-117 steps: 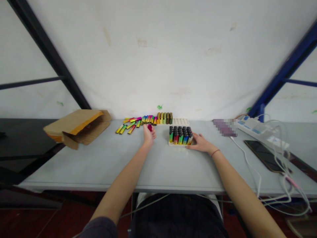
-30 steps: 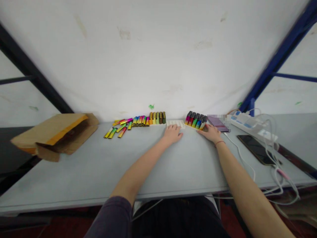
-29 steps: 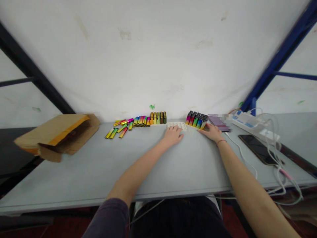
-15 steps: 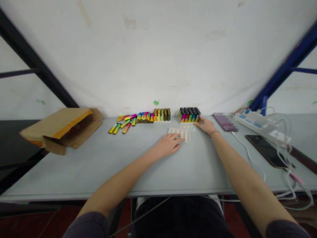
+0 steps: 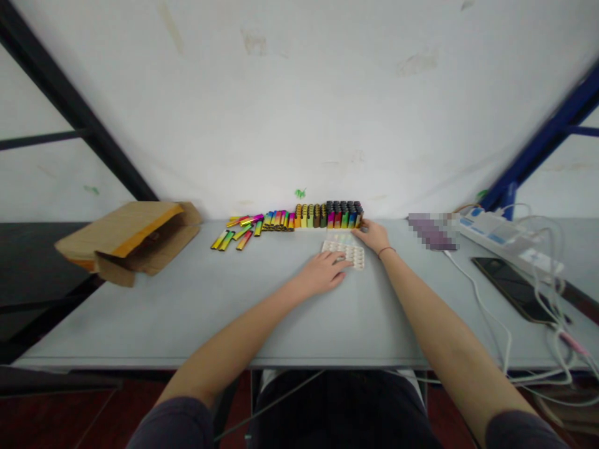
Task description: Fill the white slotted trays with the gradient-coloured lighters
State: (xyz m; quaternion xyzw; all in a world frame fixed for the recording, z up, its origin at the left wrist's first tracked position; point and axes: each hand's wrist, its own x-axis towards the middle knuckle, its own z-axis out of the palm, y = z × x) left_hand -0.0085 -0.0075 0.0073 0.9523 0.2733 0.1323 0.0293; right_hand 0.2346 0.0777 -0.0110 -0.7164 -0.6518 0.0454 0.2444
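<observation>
My left hand (image 5: 322,272) lies flat with fingers spread on a small white tray (image 5: 356,255) that has rows of round hollows. At the back, my right hand (image 5: 373,237) grips the right end of a block of upright, shiny multicoloured tubes with black tops (image 5: 344,215). This block stands against another upright group with yellow and dark tops (image 5: 311,216). To the left lies a stacked row of shiny rainbow tubes (image 5: 278,221), with several loose tubes (image 5: 234,237) beyond it. What the tubes are, I cannot make out.
An open brown cardboard package (image 5: 126,234) lies on the table's left side. On the right are a blurred purple flat thing (image 5: 431,232), a black phone (image 5: 512,288), a white power strip (image 5: 508,240) and tangled white cables (image 5: 482,293). A white wall (image 5: 299,112) closes off the back.
My right hand has slid the black-topped block leftward, closing the gap to the yellow-topped group. My left hand stays on the white tray. The view has shifted slightly.
</observation>
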